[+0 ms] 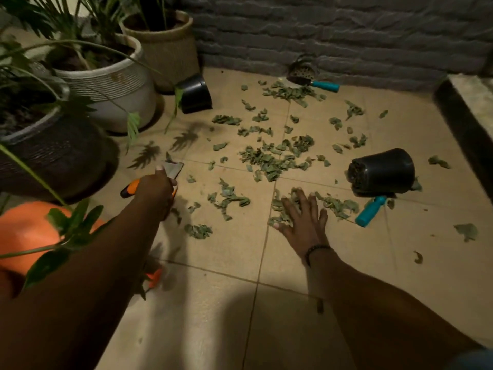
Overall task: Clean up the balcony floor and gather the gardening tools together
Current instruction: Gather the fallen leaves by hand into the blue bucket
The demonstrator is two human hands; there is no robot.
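Note:
Green leaf scraps (269, 158) lie scattered over the beige tiled floor (221, 263). My left hand (156, 189) grips orange-handled pruning shears (130, 187), whose grey blades (173, 168) point away from me. My right hand (301, 217) lies flat with fingers spread on a patch of leaves. A teal tool handle (370, 210) lies to its right beside a tipped black pot (381, 172). A trowel with a teal handle (324, 86) lies at the back wall next to a perforated pot (302, 72).
Large potted plants (106, 84) crowd the left side, with another tipped black pot (196, 93) beside them. An orange object (26, 228) sits at lower left under leaves. A grey brick wall (333, 30) closes the back. A raised ledge (469, 113) runs along the right.

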